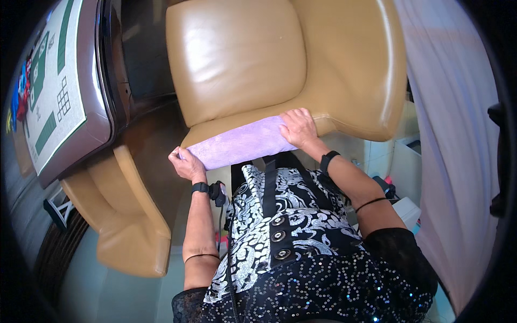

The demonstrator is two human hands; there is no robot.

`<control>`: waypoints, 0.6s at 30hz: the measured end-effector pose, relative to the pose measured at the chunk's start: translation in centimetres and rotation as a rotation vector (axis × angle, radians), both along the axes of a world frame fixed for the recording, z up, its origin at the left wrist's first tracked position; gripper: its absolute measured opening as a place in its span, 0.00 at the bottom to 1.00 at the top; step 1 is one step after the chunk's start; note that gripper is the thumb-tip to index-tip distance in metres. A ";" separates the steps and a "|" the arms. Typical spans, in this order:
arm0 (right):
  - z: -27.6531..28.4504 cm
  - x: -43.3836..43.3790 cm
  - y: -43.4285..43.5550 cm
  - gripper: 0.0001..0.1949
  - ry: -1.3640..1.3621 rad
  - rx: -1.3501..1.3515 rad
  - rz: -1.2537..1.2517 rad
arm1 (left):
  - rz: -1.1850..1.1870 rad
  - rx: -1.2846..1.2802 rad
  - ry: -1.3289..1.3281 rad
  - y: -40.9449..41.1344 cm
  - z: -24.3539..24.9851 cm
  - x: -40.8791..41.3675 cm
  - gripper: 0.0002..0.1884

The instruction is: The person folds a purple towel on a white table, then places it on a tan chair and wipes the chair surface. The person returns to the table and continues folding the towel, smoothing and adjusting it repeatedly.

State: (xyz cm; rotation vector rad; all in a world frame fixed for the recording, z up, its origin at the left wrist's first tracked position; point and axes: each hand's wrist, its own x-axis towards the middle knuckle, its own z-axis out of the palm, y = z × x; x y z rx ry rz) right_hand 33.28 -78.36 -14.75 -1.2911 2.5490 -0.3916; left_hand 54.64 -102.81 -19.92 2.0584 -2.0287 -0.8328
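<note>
A folded light purple cloth [242, 143] is stretched between my two hands, in front of the seat edge of a tan leather chair [238, 60]. My left hand [187, 163] grips the cloth's left end, with the fingers curled around it. At the other end, my right hand [298, 127] holds the cloth with its thumb on top, close to the chair's front edge. The cloth covers part of that edge. Whether its underside touches the leather, I cannot tell.
To the left stands a table [91, 80] with a patterned mat [60, 101] and colourful items at its far side. A second tan chair [133, 226] is at the lower left. A pale curtain [452, 101] hangs at the right, with a white container [406, 212] near my right elbow.
</note>
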 end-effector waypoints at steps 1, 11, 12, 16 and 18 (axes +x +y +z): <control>0.0 -0.3 0.0 0.12 0.017 0.013 0.005 | -0.016 0.022 -0.005 -0.2 0.2 -0.1 0.13; 1.0 -3.9 1.3 0.15 -0.224 0.188 -0.034 | -0.615 0.185 0.108 -2.9 5.9 2.1 0.18; 1.4 -4.1 1.4 0.15 -0.216 0.214 -0.028 | -0.633 0.130 0.105 -2.7 5.6 2.2 0.17; 2.4 -4.7 2.5 0.11 -0.108 0.223 0.006 | -0.668 -0.013 0.079 -1.6 4.6 1.6 0.13; 2.0 -6.4 3.2 0.06 0.059 0.119 -0.005 | -0.729 -0.012 0.090 -1.5 4.2 -0.4 0.12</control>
